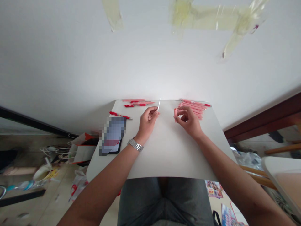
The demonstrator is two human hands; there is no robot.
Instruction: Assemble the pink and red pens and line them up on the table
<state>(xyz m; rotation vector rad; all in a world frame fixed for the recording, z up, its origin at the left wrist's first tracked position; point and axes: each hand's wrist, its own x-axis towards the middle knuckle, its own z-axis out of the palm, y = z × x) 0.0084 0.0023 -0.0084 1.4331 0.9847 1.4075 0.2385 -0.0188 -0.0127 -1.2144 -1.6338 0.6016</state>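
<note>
Two slender parts are being held apart over the white surface (169, 150): a pale stick (159, 104), tilted, is being pinched by the left hand (147, 121), and a short pink tube (175, 112), nearly upright, is being pinched by the right hand (190, 122). Control is probably being served best by a light fingertip grip, with free ends being kept in sight. Pink rods (194, 109) are being kept in a row just beyond the right hand; red-and-pink pens (136, 105) and a pixelated phone (114, 135) are being carried at the left. The surface is being backed by a white wall (141, 62) bearing yellowish tape (211, 20); on the tiled floor (56, 204) at left, bags (81, 150) are being stowed.
</note>
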